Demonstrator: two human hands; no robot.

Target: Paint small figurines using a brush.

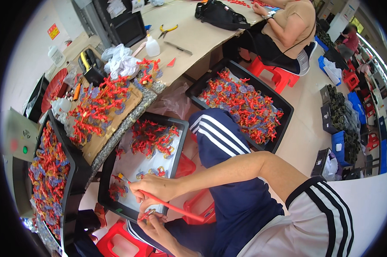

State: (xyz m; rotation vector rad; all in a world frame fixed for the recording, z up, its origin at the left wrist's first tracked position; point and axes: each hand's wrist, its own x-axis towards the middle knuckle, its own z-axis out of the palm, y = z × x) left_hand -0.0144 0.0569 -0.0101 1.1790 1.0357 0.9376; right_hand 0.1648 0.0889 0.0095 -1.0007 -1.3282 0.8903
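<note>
My right hand (157,187) is closed around a slim brush with a long red handle (180,210); its yellowish end points up and left over the tray. Just below it, the fingers of my left hand (157,230) pinch a small red figure (147,214), partly hidden by the fingers. Both hands are above the near edge of a black tray (183,137) lined with white sheet. In that tray lies a heap of small red, gold and bluish figures (150,139), with a few more (116,191) near its left side.
A second black tray (283,124) heaped with figures stands beyond my knee, and another bin (52,180) is at the left. More figures (101,109) cover a board on the worktop. Pliers (168,30) and a white bottle (152,46) lie farther back. A co-worker (294,25) sits at the table.
</note>
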